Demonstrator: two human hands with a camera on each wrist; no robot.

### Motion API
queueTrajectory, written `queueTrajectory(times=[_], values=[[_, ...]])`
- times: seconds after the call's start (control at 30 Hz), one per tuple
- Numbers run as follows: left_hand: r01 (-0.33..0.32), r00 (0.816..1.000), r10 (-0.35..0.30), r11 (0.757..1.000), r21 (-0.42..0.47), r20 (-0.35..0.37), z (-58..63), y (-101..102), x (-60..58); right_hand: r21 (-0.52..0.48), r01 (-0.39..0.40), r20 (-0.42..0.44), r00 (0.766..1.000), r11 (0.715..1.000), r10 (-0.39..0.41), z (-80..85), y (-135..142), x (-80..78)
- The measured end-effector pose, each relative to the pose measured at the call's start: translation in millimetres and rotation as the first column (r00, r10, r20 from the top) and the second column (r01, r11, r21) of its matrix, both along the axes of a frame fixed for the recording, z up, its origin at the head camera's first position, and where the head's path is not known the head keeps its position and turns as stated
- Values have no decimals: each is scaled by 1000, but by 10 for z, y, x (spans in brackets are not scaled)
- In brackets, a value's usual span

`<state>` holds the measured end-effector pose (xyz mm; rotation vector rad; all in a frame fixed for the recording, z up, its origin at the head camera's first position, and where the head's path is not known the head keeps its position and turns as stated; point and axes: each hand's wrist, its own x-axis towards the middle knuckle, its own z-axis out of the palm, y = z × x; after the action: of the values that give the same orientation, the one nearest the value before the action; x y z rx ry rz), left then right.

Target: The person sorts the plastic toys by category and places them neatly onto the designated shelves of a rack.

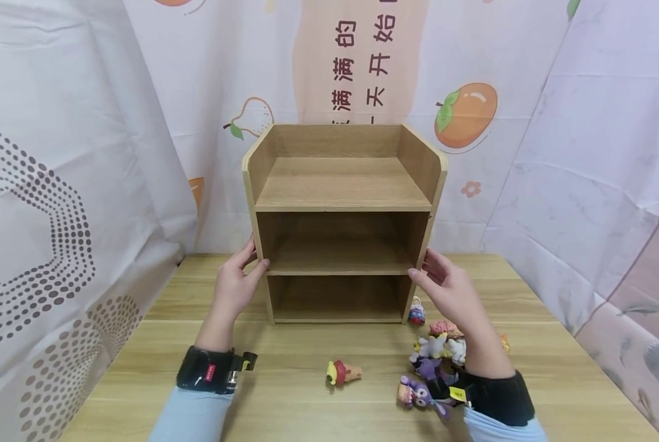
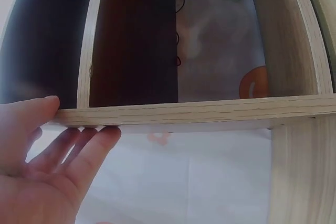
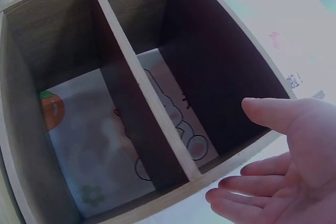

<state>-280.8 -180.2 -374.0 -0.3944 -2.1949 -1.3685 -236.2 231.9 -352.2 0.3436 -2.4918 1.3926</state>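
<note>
A light wood shelf unit [image 1: 343,205] with a raised rim on top and two compartments below stands on the table, facing me. My left hand [image 1: 235,279] grips its left side panel. In the left wrist view the thumb lies at the front edge and the fingertips [image 2: 111,134] touch the panel's outer face. My right hand [image 1: 451,288] is at the right side panel, thumb in front and fingers outside. In the right wrist view its fingers [image 3: 252,184] are extended and spread from the thumb, with a gap to the panel's edge.
A small red and yellow figurine [image 1: 343,372] lies on the wooden table [image 1: 285,405] in front of the shelf unit. Several small toys, including a purple one [image 1: 417,393], are heaped below my right forearm. Printed cloth [image 1: 213,80] hangs behind and at both sides.
</note>
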Motion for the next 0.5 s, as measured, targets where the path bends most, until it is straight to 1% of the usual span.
queueTrajectory(times=[0.1, 0.33, 0.5], values=[[-1, 1000, 1, 1000, -12, 6, -6, -6, 8, 12, 13, -9, 1000, 1000, -13, 44, 43, 46], [4, 1000, -4, 1000, 4, 11, -25, -6, -4, 46, 34, -81, 996, 998, -30, 117, 128, 126], [12, 1000, -12, 1000, 11, 17, -30, -8, 2, 88, 28, -123, 992, 996, -17, 137, 167, 163]])
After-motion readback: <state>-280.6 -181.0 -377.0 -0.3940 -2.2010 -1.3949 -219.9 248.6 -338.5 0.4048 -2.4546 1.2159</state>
